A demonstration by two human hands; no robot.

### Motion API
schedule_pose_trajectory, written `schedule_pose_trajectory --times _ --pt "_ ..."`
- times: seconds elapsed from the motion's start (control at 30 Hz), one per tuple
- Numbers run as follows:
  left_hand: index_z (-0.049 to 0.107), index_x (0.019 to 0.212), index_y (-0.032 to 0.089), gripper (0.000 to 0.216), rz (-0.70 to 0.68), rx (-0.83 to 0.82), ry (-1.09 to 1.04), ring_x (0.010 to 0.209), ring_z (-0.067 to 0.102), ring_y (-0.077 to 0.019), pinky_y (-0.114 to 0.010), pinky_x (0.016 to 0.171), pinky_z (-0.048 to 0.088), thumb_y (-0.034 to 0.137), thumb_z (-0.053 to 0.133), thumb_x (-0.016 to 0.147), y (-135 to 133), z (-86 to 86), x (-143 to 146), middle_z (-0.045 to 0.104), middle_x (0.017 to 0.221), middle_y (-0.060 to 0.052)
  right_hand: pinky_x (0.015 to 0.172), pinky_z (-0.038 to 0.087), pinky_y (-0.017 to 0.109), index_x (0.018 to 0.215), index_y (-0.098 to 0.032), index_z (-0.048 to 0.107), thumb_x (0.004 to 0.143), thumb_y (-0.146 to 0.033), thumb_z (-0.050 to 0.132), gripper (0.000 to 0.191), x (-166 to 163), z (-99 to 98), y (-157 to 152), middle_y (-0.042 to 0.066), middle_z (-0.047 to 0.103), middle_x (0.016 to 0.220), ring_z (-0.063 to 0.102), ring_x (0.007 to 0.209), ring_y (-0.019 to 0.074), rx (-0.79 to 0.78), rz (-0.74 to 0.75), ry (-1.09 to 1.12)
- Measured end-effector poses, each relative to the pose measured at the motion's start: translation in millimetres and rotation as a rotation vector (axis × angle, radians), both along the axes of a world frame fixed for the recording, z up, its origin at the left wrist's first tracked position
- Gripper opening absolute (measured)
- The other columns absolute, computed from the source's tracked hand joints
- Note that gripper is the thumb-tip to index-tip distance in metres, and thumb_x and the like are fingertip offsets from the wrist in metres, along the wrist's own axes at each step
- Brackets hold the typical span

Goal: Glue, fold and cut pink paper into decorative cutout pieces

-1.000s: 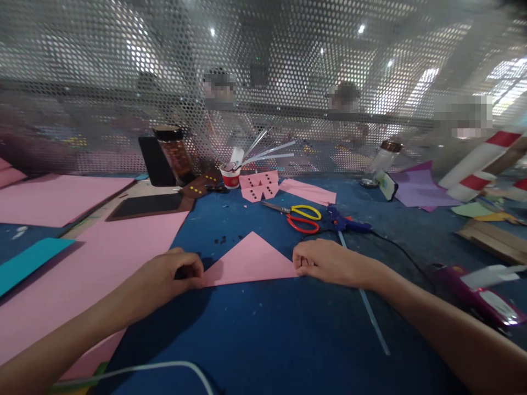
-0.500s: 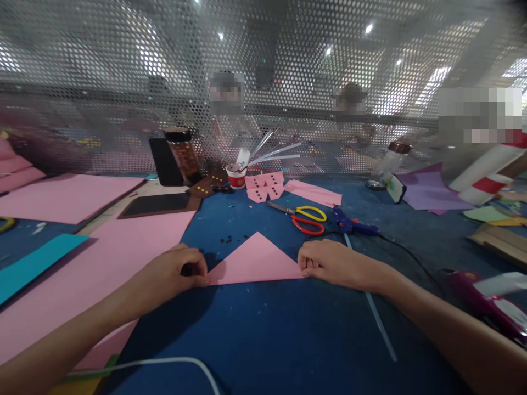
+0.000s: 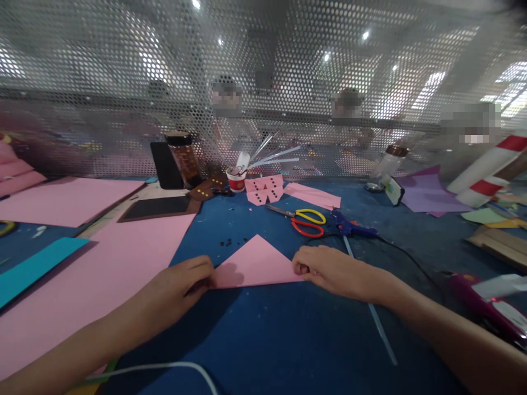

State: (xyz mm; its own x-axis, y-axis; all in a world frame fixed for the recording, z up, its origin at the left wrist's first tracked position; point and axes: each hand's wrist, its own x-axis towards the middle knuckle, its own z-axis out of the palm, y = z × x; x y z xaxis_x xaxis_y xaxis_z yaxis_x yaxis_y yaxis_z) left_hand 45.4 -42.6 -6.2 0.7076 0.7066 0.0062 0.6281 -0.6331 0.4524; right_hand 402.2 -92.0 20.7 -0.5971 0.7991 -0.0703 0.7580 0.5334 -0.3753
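A pink paper folded into a triangle (image 3: 257,263) lies flat on the blue table (image 3: 288,340), its point facing away from me. My left hand (image 3: 181,288) pinches the triangle's left corner with curled fingers. At the right corner, my right hand (image 3: 329,269) presses down, its fingers curled on the paper's edge.
Yellow and red scissors (image 3: 302,219) and a blue glue gun (image 3: 352,227) with a black cord lie beyond the triangle. Large pink sheets (image 3: 94,263) cover the left side. A cup of sticks (image 3: 237,178), a dark jar (image 3: 183,159) and a perforated metal screen (image 3: 263,82) stand behind. People sit beyond the screen.
My left hand has shifted slightly right along the triangle's lower left corner, and the right hand has moved a little inward. The paper stays flat in place.
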Motion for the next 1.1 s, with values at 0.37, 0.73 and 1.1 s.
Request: schedule_pose_trajectory --times 0.37,0.73,1.1 --pt "0.063 0.095 0.024 0.024 0.073 0.183 -0.027 0.095 0.06 -0.0209 -0.03 0.079 0.046 0.04 0.046 0.099 -18 -13.4 19 0.064 0.102 -0.004 0.076 0.041 0.029 0.102 -0.018 0.059 0.097 -0.017 0.049 0.011 -16 3.3 -10 0.005 0.061 0.104 0.059 0.088 0.017 0.091 0.017 -0.06" --pt "0.062 0.085 0.022 0.028 0.19 0.103 0.011 0.08 0.059 -0.0177 -0.027 0.067 0.043 0.044 0.049 0.098 -14 -12.4 34 0.062 0.088 -0.001 0.072 0.042 0.025 0.092 -0.019 0.064 0.096 -0.025 0.058 0.01 -49 -26.7 0 0.001 0.064 0.092 0.06 0.08 0.0133 0.143 -0.174 0.103" --pt "0.059 0.125 0.026 0.03 -0.119 0.378 -0.095 0.1 0.059 -0.0186 -0.033 0.086 0.05 0.02 0.041 0.103 -17 -22.8 30 0.065 0.11 -0.004 0.072 0.041 0.025 0.089 -0.019 0.061 0.092 -0.019 0.062 0.004 -49 -27.4 0 0.0 0.063 0.091 0.057 0.077 0.0128 0.183 -0.151 0.112"
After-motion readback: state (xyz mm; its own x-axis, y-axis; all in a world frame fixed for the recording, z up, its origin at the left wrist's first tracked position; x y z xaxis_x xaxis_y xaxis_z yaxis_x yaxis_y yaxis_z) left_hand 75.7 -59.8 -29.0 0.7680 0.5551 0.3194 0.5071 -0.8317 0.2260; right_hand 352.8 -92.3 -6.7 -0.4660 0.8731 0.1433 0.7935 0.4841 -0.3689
